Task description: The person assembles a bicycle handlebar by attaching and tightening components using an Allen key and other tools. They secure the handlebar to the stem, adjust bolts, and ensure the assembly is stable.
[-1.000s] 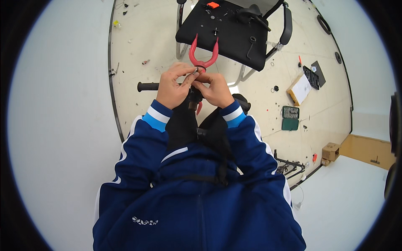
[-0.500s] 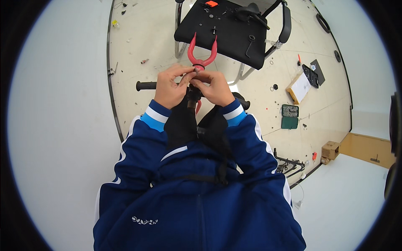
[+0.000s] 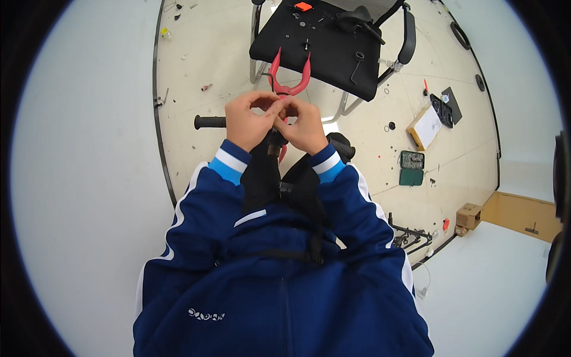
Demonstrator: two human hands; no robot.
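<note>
Above a bicycle's handlebar my left hand (image 3: 248, 118) and my right hand (image 3: 306, 125) meet, fingertips pinched together. A thin dark bent rod (image 3: 272, 80), shaped like a hex key, sticks up beyond my left fingers, which seem closed on it. Whatever lies between my right fingertips is hidden. Just past my hands, a pinkish-red bicycle fork (image 3: 304, 80) points its two prongs away from me toward the chair seat. The black left handlebar grip (image 3: 209, 122) shows beside my left wrist. On the right, the other grip (image 3: 345, 147) is partly covered.
Ahead stands a black chair (image 3: 333, 74) bearing a bicycle saddle (image 3: 354, 21), an orange piece (image 3: 303, 6) and small metal parts. On the floor at right lie a green case (image 3: 411, 177), a black tool case (image 3: 441, 111) and a white board (image 3: 426, 128). A cardboard box (image 3: 468, 215) sits farther right.
The thin bent rod now shows beyond my left hand, where it was not visible before. My hands have shifted slightly, with their fingertips still together.
</note>
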